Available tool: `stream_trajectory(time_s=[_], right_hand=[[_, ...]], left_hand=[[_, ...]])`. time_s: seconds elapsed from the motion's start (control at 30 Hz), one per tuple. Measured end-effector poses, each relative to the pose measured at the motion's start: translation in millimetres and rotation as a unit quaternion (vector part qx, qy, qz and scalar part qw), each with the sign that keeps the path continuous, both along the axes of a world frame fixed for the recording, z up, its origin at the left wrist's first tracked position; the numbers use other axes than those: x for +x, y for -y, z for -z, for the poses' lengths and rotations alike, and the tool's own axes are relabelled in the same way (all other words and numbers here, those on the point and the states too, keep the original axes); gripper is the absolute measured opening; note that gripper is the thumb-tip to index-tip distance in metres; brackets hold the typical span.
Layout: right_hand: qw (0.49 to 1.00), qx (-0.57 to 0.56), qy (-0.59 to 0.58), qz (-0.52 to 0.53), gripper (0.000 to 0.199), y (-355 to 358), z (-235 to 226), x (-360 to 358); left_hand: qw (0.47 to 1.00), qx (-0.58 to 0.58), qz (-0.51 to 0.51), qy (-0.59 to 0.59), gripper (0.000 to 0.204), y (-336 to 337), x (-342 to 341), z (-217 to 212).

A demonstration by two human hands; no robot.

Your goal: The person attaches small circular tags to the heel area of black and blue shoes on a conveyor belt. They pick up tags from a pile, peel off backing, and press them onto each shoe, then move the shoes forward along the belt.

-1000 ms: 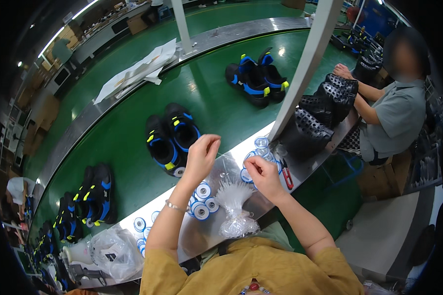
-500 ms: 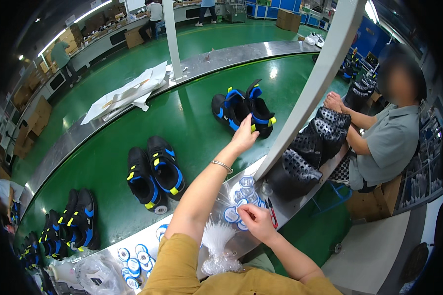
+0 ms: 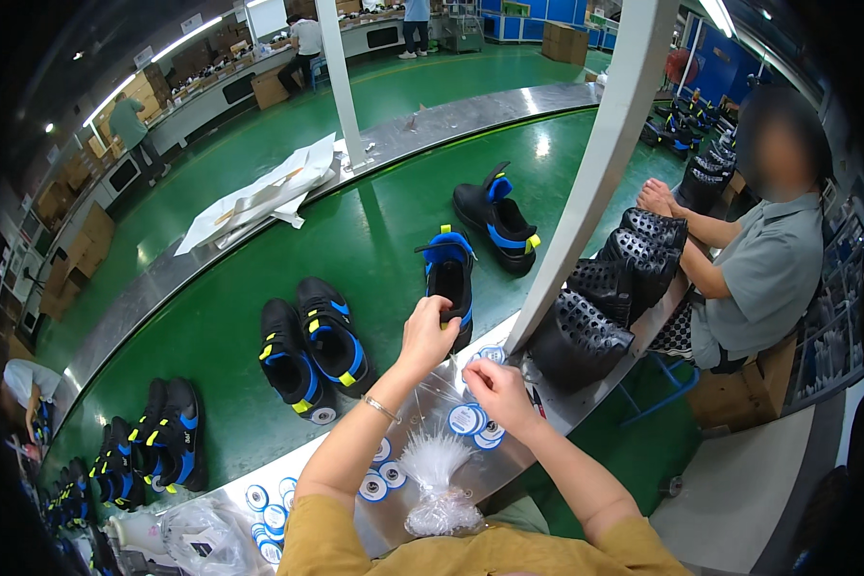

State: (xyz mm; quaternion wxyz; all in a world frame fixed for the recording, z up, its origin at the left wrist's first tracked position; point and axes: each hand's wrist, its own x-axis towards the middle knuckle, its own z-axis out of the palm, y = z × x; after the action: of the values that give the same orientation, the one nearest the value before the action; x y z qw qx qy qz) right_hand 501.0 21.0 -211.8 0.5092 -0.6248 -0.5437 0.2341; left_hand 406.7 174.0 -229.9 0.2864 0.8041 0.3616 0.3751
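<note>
1. Green belt (image 3: 206, 322) and metal desk (image 3: 509, 459) run through a factory workroom; paired shoes (image 3: 334, 336) stand left of the fingers.
2. Left hand (image 3: 429, 336): its fingers pinch the heel collar of a black-and-blue shoe (image 3: 448, 278), toe pointing away, a hold that seems to steady it.
3. Right hand (image 3: 502, 396), nearby: fingers curled together; whether they grip anything thin, I cannot tell.
4. Closer to the body than the fingers, clear plastic strands (image 3: 437, 466) lie bunched, probably for easy reach.
5. Beyond the left fingers, another shoe (image 3: 497, 226) stands apart.

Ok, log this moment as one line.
Left hand: on black-and-blue shoe | Right hand: closed, contents unclear, near round tags | Bench: clear plastic-strand bundle
</note>
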Motion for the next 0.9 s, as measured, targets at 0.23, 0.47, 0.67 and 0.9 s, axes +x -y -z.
stream_trajectory(time_s=[0.23, 0.47, 0.67, 0.9], right_hand=[[0.996, 0.002, 0.082, 0.036, 0.011, -38, 3, -3], [0.964, -0.042, 0.247, 0.091, 0.014, -46, 5, 9], [0.947, -0.049, 0.31, 0.073, 0.014, -55, 22, 11], [0.944, -0.027, 0.328, 0.037, 0.012, -62, 17, 8]], left_hand=[[0.972, -0.212, -0.087, 0.043, 0.033, -1, -12, 22], [0.864, -0.46, 0.006, 0.207, 0.023, 5, -22, 8], [0.819, -0.514, 0.042, 0.251, 0.014, 7, -29, 13], [0.812, -0.522, 0.054, 0.254, 0.015, 7, -37, 18]])
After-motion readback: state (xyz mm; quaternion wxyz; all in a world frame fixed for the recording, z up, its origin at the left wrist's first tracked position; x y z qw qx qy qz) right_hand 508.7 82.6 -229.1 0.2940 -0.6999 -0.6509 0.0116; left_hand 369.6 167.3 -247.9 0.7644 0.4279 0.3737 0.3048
